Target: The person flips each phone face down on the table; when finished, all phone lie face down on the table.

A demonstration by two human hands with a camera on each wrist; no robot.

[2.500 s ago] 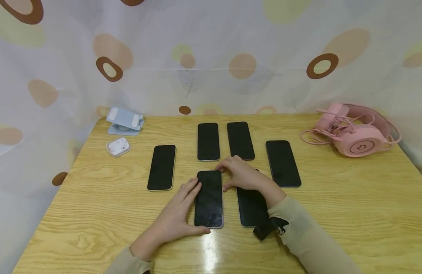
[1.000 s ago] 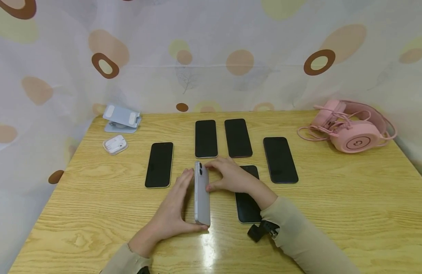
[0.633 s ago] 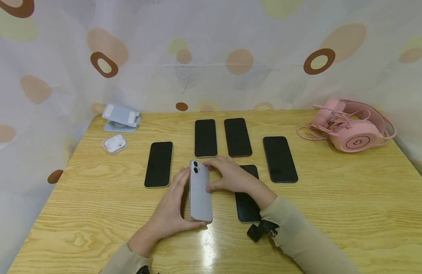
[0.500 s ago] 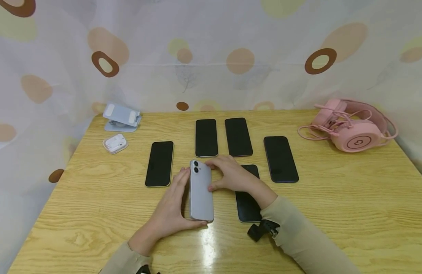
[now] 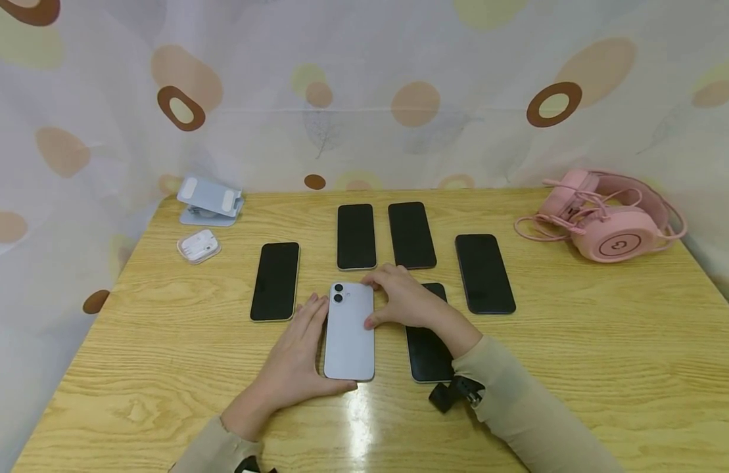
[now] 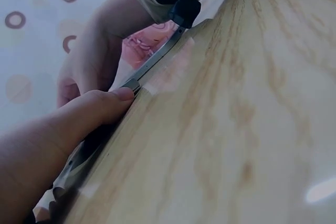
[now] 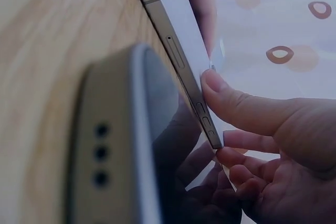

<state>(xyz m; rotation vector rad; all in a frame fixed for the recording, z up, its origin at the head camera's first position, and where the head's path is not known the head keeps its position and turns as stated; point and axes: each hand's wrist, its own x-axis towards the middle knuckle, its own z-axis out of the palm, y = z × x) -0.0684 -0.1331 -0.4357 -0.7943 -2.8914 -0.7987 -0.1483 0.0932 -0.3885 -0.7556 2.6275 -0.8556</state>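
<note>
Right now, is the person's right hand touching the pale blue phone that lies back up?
Touching. In the right wrist view the right hand has its thumb tip against the side edge of the pale blue phone; the head view shows its fingers at the phone's top right corner.

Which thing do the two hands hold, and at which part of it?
The light blue phone, back side up: the left hand holds its left long edge, the right hand its right edge near the top.
</note>
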